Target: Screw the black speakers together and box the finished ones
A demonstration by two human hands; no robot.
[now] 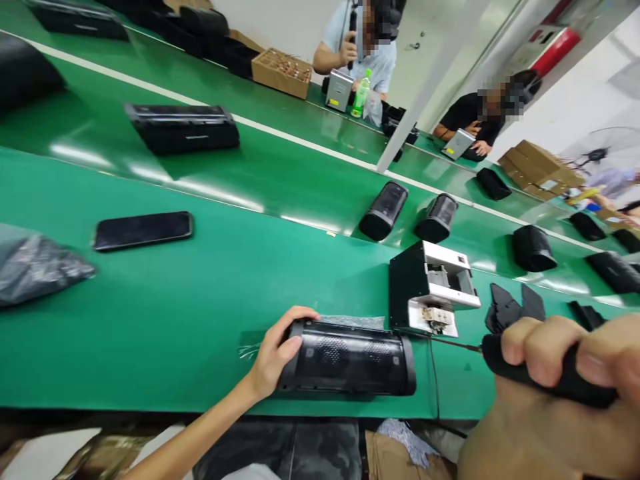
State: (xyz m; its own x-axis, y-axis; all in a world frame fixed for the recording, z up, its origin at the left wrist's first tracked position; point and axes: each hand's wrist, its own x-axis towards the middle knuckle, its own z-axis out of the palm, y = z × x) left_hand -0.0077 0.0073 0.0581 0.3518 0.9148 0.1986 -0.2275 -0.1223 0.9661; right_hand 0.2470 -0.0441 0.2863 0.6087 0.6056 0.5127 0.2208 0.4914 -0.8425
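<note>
My left hand [274,352] grips the left end of a black cylindrical speaker housing [350,360] that lies on its side at the near edge of the green bench [200,287]. My right hand [560,360] is closed round the black handle of a screwdriver [505,365]. Its thin shaft points left toward a small black and white machine [430,287] just behind the housing. A clear plastic bag [350,321] lies under the housing.
A black phone [143,231] and a grey bag [35,267] lie to the left. Several black speaker housings [384,211] rest on the conveyor belt behind, with small black parts [513,307] on the right. Two people work across the line near cardboard boxes [283,72].
</note>
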